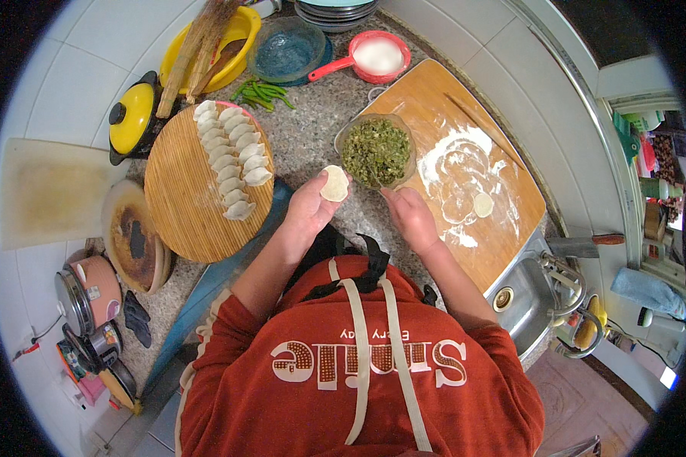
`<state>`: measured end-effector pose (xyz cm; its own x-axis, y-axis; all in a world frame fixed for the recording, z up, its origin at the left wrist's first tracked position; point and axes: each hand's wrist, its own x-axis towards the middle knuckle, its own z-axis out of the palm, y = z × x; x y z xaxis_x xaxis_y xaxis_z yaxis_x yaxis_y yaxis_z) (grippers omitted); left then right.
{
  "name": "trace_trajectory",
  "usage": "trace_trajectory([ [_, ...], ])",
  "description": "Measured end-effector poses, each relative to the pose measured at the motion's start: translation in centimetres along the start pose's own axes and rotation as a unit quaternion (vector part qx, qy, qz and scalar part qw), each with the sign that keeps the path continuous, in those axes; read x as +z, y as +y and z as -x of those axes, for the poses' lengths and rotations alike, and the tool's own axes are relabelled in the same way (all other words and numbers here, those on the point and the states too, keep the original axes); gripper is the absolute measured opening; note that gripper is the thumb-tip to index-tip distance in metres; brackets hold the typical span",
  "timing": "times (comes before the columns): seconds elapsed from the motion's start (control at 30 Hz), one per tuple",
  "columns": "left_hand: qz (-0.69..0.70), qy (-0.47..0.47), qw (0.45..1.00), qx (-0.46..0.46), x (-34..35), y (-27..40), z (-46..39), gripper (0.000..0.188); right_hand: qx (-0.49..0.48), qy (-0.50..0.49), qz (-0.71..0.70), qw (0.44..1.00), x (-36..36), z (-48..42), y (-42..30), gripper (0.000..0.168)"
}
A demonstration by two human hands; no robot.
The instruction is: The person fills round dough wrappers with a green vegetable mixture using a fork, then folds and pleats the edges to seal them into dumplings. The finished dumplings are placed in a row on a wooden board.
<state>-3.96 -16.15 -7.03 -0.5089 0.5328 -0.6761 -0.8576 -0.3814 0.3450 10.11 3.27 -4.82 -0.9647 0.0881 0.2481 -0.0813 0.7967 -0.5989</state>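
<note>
On the upturned palm and fingers of my left hand [315, 200] lies a round dough wrapper [334, 183], my thumb at its edge. My right hand [410, 216] is closed at the near rim of a bowl of chopped green filling [376, 149], gripping what looks like a thin utensil handle, mostly hidden. Under part of the bowl is a floured wooden board [506, 243] with another dough wrapper [483, 205] and a thin rolling pin [485, 131]. To the left, two rows of folded dumplings [226, 170] rest on a round wooden board [177, 188].
Green chili peppers [263, 94], a glass bowl [287, 50] and a red ladle-shaped container of white powder [378, 56] stand at the back. A yellow-lidded pot [131, 119] is at the left. A steel sink [523, 303] and a cleaver [574, 247] are at the right.
</note>
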Motion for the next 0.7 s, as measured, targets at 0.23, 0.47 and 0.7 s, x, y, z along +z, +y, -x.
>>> trace_trajectory([
  [0.23, -0.011, 0.021, 1.000, 0.005, 0.3, 0.0, 0.0, 0.035, 0.217, 0.069, -0.150, 0.962, -0.7, 0.3, 0.3, 0.020],
  [0.47, -0.004, 0.000, 1.000, 0.001, 0.2, 0.4, 0.1, 0.035, 0.426, 0.128, -0.408, 0.797, -0.2, 1.2, 3.1, 0.027],
  [0.7, -0.051, -0.029, 0.998, 0.021, 1.5, 1.1, 1.2, 0.039, 0.426, 0.165, -0.490, 0.742, -1.7, 0.7, 2.8, 0.030],
])
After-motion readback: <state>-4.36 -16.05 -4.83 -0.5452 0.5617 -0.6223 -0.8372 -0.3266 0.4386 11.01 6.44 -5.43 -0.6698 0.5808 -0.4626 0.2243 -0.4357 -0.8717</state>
